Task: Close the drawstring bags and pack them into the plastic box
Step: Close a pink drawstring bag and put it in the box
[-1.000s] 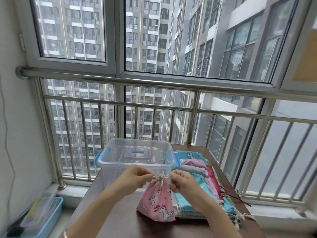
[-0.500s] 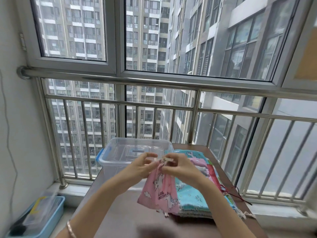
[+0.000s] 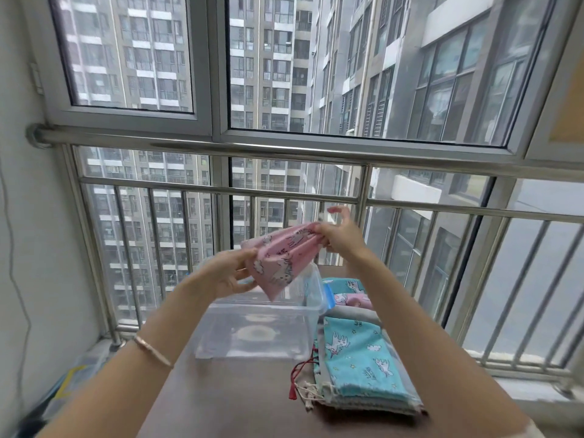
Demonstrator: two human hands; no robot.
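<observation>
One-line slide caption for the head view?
Left hand and right hand hold a pink drawstring bag above the plastic box; more bags stacked beside it.

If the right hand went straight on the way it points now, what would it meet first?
The right hand points up and left, so it meets the pink bag first, whose gathered top it pinches. Beyond lies probably the railing, but depth is unclear.

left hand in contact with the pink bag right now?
Touching. The head view shows the left hand gripping the lower end of the pink bag, fingers on the fabric with no gap.
</observation>
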